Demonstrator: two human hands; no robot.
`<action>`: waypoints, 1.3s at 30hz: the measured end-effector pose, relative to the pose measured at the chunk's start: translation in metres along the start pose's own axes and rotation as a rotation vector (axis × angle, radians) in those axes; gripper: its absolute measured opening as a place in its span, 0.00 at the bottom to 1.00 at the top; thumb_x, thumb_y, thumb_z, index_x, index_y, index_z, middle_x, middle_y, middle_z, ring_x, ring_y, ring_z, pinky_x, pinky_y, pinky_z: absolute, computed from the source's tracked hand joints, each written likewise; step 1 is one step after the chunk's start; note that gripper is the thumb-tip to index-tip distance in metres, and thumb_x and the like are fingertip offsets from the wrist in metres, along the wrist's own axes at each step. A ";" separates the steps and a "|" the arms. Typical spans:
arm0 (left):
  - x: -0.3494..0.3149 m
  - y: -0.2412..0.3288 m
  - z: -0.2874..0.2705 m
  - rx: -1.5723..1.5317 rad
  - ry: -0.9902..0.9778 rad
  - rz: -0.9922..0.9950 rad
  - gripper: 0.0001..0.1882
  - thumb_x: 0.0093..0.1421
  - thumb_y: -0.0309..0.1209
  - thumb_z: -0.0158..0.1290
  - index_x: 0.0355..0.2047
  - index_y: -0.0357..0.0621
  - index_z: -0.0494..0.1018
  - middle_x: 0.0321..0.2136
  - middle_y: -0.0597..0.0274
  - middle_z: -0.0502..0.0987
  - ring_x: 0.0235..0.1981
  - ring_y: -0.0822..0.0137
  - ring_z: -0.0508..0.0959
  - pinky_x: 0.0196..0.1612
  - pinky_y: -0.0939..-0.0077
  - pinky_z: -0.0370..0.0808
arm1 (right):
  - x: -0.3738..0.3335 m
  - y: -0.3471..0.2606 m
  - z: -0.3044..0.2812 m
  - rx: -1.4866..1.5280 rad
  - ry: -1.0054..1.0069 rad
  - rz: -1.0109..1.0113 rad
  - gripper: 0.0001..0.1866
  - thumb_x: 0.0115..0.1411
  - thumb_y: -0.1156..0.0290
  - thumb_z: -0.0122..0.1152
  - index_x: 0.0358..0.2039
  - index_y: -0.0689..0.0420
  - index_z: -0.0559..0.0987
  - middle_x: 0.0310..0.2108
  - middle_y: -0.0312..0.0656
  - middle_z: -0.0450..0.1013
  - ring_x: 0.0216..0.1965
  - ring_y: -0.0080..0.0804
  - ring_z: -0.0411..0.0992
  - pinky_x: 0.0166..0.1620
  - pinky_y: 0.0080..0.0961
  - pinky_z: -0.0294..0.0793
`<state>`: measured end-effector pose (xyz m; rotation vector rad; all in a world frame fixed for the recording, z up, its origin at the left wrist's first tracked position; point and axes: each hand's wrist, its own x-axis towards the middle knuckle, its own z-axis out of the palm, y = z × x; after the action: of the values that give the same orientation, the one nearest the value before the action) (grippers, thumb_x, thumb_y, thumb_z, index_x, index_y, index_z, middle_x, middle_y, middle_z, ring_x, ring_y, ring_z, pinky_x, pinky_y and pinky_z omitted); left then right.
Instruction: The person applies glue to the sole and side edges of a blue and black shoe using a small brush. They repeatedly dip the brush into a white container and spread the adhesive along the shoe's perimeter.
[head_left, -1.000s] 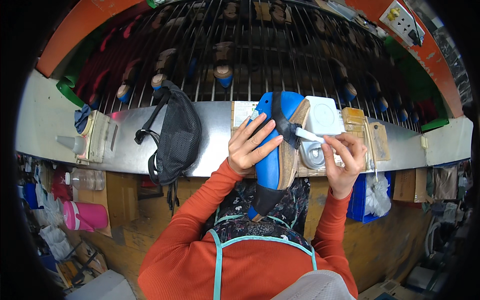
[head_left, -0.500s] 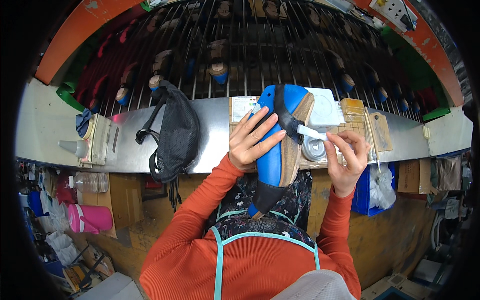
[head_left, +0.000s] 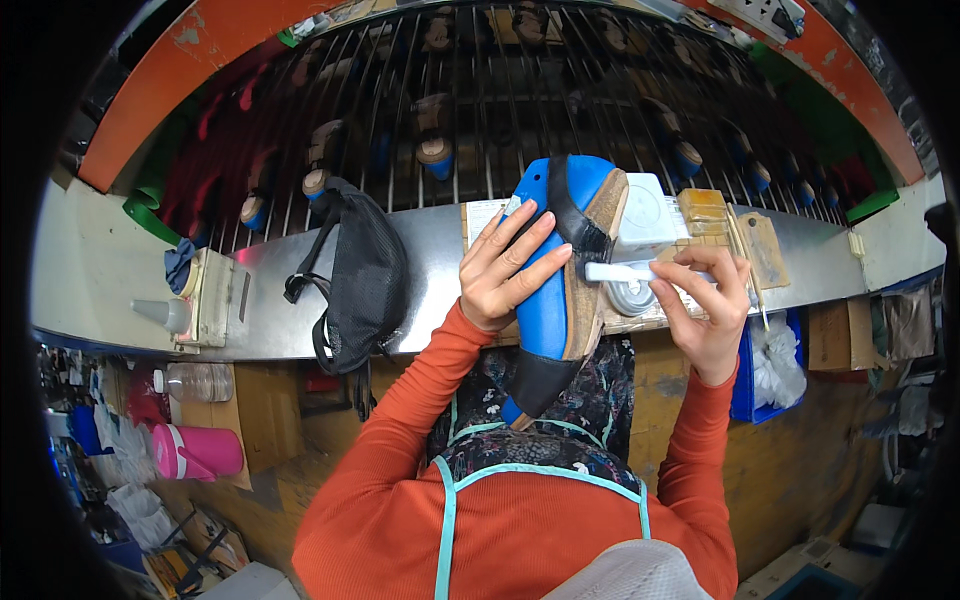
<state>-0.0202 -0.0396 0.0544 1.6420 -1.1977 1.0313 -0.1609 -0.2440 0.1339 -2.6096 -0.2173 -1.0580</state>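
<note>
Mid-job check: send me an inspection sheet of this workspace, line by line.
Surface: shiny metal bench
Job's things: blue shoe with black bands, overhanging the near edge; white-handled tool at its cork-coloured side
Clutter: black bag, white box, yellow block
Grip: left hand has fingers laid across the shoe; right hand pinches the tool
Cables: nothing seen clearly; socket strip at top
Surroundings: barred rack beyond; pink container lower left; blue crate lower right

The right hand (head_left: 712, 318) levels the sloping white brush (head_left: 617, 272), its tip now lower along the blue shoe (head_left: 543, 318).
</note>
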 end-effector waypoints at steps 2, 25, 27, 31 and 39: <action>0.001 0.000 0.001 -0.041 0.029 -0.008 0.17 0.51 0.30 0.59 0.43 0.53 0.79 0.48 0.52 0.78 0.52 0.49 0.76 0.52 0.57 0.74 | 0.003 0.001 0.001 0.144 0.038 0.059 0.12 0.45 0.72 0.72 0.33 0.50 0.85 0.33 0.35 0.73 0.30 0.25 0.67 0.40 0.26 0.56; -0.011 -0.012 0.007 0.135 0.250 -0.110 0.16 0.54 0.30 0.58 0.44 0.50 0.79 0.51 0.48 0.76 0.54 0.45 0.74 0.55 0.50 0.70 | -0.062 -0.050 0.034 0.651 0.128 0.579 0.08 0.53 0.78 0.67 0.35 0.62 0.84 0.33 0.39 0.70 0.32 0.23 0.68 0.35 0.18 0.67; -0.014 -0.012 0.005 0.141 0.213 -0.111 0.16 0.53 0.30 0.58 0.44 0.51 0.79 0.51 0.49 0.76 0.54 0.46 0.74 0.55 0.50 0.70 | -0.059 -0.052 0.038 0.563 0.136 0.552 0.08 0.53 0.79 0.67 0.35 0.62 0.84 0.33 0.39 0.70 0.32 0.23 0.68 0.33 0.16 0.68; -0.016 -0.009 0.001 0.140 0.157 -0.081 0.17 0.51 0.30 0.59 0.44 0.54 0.79 0.50 0.51 0.77 0.53 0.47 0.75 0.54 0.50 0.71 | -0.048 -0.052 0.047 0.441 0.177 0.507 0.08 0.53 0.79 0.67 0.36 0.61 0.84 0.34 0.39 0.71 0.30 0.23 0.67 0.29 0.14 0.68; -0.019 -0.005 -0.001 0.151 0.092 -0.083 0.17 0.51 0.31 0.60 0.44 0.60 0.79 0.50 0.58 0.78 0.53 0.51 0.76 0.52 0.54 0.73 | -0.037 -0.047 0.058 0.135 0.211 0.431 0.11 0.50 0.73 0.71 0.36 0.53 0.85 0.33 0.33 0.73 0.29 0.21 0.66 0.42 0.24 0.56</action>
<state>-0.0197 -0.0320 0.0360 1.7256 -1.0033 1.1550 -0.1615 -0.1806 0.0792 -2.2585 0.2983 -1.1006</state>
